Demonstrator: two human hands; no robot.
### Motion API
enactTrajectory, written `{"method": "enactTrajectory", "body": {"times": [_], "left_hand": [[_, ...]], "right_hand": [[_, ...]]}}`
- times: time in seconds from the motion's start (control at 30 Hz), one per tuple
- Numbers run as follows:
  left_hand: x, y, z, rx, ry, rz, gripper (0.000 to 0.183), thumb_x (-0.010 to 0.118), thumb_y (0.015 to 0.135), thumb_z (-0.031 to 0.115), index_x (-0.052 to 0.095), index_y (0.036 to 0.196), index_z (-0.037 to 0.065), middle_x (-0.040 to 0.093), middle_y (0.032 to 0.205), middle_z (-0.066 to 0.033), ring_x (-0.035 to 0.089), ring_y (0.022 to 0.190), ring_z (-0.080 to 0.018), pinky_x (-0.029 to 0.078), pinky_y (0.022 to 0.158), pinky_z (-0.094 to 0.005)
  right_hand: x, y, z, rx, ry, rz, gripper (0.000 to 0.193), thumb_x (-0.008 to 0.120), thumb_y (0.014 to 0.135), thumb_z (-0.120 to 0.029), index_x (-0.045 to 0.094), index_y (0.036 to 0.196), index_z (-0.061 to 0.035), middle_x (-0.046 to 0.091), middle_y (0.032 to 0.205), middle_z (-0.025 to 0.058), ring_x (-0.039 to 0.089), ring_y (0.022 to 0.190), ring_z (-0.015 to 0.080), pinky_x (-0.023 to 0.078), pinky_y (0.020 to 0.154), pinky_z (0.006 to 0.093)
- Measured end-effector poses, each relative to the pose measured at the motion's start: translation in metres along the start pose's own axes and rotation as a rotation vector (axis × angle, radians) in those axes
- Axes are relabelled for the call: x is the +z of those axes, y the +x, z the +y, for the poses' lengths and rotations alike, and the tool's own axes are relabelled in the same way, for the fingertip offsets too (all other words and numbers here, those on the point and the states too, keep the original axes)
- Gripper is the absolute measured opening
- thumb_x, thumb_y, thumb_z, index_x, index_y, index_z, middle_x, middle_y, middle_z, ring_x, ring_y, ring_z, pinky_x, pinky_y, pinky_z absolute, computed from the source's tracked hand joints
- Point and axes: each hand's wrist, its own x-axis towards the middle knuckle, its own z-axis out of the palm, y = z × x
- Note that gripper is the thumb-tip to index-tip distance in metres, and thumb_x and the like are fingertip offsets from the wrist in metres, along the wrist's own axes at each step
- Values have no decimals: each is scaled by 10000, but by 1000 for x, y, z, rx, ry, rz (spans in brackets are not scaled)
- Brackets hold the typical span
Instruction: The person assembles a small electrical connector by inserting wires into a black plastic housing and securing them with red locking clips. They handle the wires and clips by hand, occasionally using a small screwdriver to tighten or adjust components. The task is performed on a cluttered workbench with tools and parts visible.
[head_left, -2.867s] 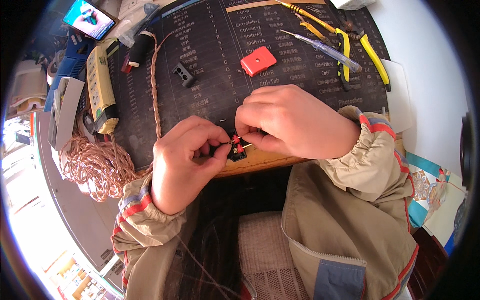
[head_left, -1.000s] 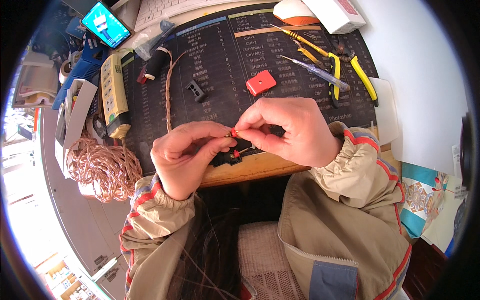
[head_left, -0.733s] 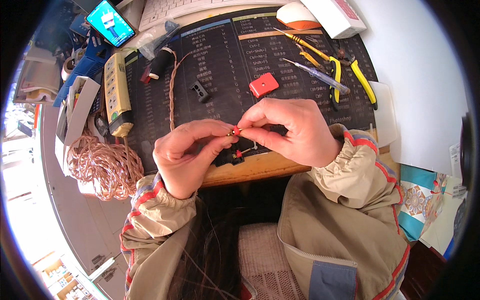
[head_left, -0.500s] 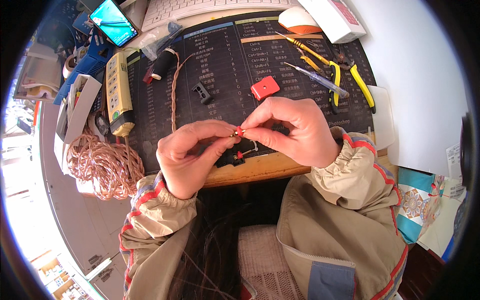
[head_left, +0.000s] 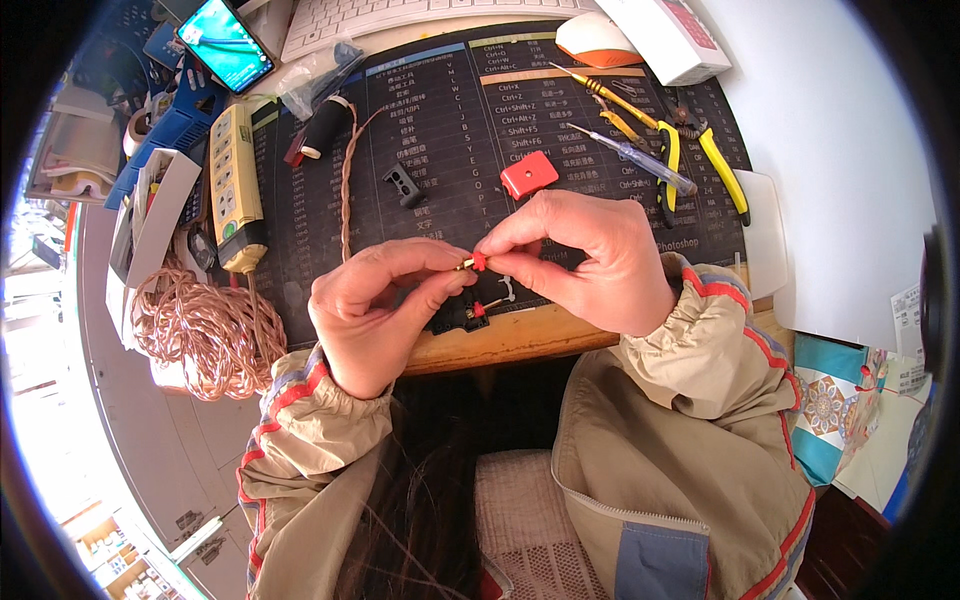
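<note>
My left hand (head_left: 375, 305) and my right hand (head_left: 585, 255) meet over the front edge of a dark desk mat (head_left: 440, 120). Between their fingertips they pinch a small red connector with a brass pin (head_left: 474, 262). Just below it, a black plug body with a red part (head_left: 465, 315) lies on the mat near the wooden desk edge. A copper-coloured braided cable (head_left: 347, 185) runs down the mat toward my left hand.
A red cover piece (head_left: 529, 174) and a small black part (head_left: 403, 186) lie on the mat. Yellow-handled pliers (head_left: 725, 172), screwdrivers (head_left: 632, 156), a power strip (head_left: 236, 190), a cable coil (head_left: 200, 335), a phone (head_left: 225, 45), black tape (head_left: 323, 127) and a keyboard surround it.
Both hands lifted slightly from the black plug body; the small red connector is now held up between the fingertips. The view also shifted a little.
</note>
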Motion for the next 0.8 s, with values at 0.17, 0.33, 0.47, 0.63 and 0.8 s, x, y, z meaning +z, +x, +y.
{"method": "enactTrajectory", "body": {"times": [0.17,0.33,0.47,0.63,0.8], "left_hand": [[1,0,0,2,-14,6,155,767,839,-134,728,982,-87,765,1017,-170,750,909,-195,622,816,-302],[2,1,0,8,-14,-3,153,763,841,-136,729,982,-90,765,1013,-168,752,896,-192,622,806,-297],[2,0,2,-33,-11,1,144,755,849,-137,735,984,-91,765,1004,-163,755,880,-188,622,792,-287],[2,-1,3,-16,53,-7,141,719,865,-150,742,989,-88,765,995,-163,761,853,-190,623,776,-281],[0,-3,0,50,88,-26,149,689,871,-162,743,984,-81,766,994,-170,764,841,-199,624,766,-284]], "right_hand": [[-1,1,4,-107,-66,16,182,793,834,67,736,972,-38,759,932,62,718,821,176,570,710,286],[0,1,6,-175,-109,22,200,799,809,75,715,948,-42,749,935,70,711,829,224,569,709,320],[4,0,7,-263,-160,61,238,809,781,78,711,955,-51,748,933,81,707,812,253,573,710,336],[7,-2,8,-296,-195,68,250,816,764,86,700,939,-49,751,943,96,706,798,260,576,688,340],[6,-3,8,-189,-102,28,230,812,759,102,691,911,-22,755,933,95,719,802,246,583,672,328]]}}
